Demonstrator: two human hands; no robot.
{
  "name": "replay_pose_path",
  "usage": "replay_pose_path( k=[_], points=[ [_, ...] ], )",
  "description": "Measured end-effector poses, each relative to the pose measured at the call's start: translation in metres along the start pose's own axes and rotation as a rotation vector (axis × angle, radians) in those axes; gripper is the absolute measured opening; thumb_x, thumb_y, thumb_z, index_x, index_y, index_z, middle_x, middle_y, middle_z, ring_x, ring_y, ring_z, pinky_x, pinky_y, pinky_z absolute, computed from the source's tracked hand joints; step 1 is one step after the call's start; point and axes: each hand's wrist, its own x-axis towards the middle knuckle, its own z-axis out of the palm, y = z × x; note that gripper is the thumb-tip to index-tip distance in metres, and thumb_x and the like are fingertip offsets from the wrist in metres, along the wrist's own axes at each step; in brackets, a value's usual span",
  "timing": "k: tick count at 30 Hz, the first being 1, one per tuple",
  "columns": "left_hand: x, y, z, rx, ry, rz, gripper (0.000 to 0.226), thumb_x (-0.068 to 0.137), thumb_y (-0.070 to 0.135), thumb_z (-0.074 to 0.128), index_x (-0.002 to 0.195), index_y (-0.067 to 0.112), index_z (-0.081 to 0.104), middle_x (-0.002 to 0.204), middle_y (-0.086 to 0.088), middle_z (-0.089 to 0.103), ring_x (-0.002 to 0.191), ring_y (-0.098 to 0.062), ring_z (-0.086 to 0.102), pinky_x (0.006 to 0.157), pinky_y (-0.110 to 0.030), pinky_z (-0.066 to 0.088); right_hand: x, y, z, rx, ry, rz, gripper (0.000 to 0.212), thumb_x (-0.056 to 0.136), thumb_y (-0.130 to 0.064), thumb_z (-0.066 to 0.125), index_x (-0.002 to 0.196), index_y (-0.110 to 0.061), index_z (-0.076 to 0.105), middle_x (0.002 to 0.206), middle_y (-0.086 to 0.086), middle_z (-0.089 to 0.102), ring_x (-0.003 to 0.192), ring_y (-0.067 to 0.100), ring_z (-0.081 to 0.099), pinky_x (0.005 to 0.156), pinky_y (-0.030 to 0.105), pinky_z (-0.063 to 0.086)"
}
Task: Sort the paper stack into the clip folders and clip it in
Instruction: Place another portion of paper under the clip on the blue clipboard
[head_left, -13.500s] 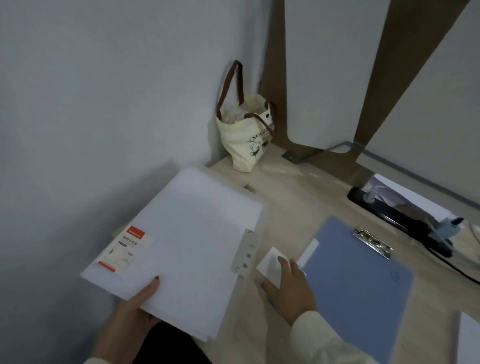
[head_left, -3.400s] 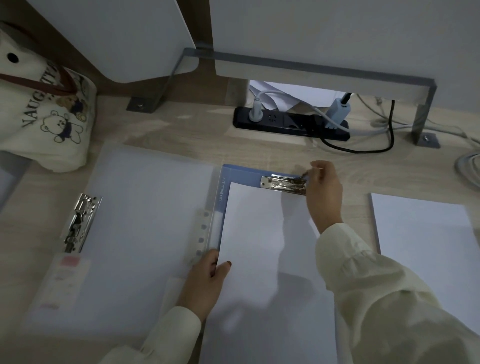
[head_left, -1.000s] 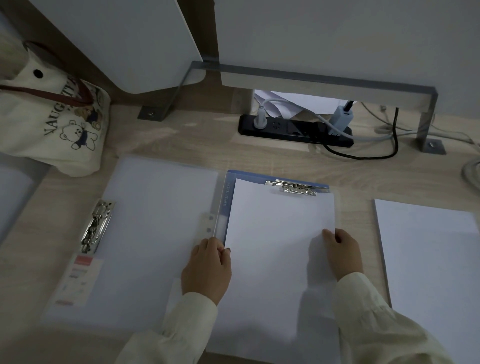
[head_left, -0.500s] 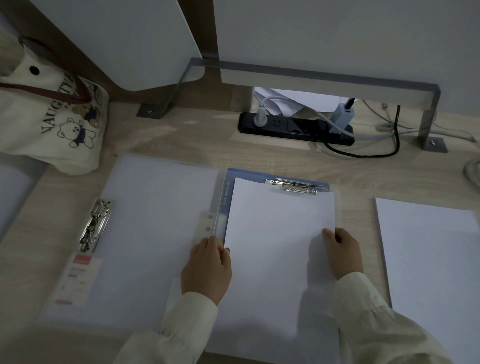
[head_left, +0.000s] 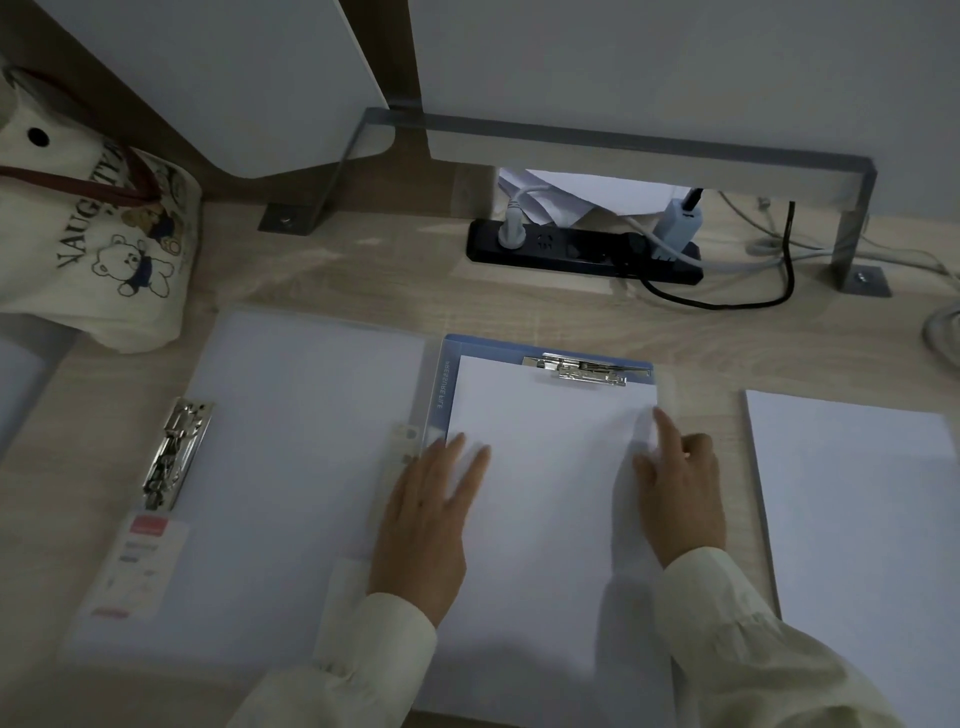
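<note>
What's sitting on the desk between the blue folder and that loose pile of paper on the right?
Nothing: in the head view only bare desk separates the blue folder from the paper stack.

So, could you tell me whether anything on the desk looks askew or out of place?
Nothing is spilled or damaged. The sheet in the blue folder lies roughly square under the top clip, both hands flat on it. The white folder lies open with its side clip empty, and a paper stack waits at right.
</note>
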Motion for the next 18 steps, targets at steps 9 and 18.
replay_pose_path(
  k=[9,18],
  points=[
    [0.002,0.0,0.016,-0.025,-0.207,0.16,0.051,0.097,0.036,0.021,0.144,0.017,0.028,0.152,-0.004,0.029,0.142,-0.019,0.019,0.113,-0.03,0.013,0.016,-0.006,-0.016,-0.006,-0.17,-0.068,0.04,0.091,-0.007,0.04,0.129,-0.011,0.05,0.107,0.023,0.054,0.093,0.04,0.056,0.079,0.033,0.043],
    [0.002,0.001,0.019,0.028,-0.207,0.181,0.059,0.095,0.048,0.021,0.144,0.016,0.029,0.153,-0.004,0.028,0.142,-0.022,0.025,0.108,-0.041,0.022,0.058,-0.045,-0.043,1.213,-0.202,0.337,0.05,0.09,-0.003,0.045,0.137,0.001,0.032,0.137,0.018,0.047,0.118,0.022,0.051,0.106,0.028,0.037]
  ],
)
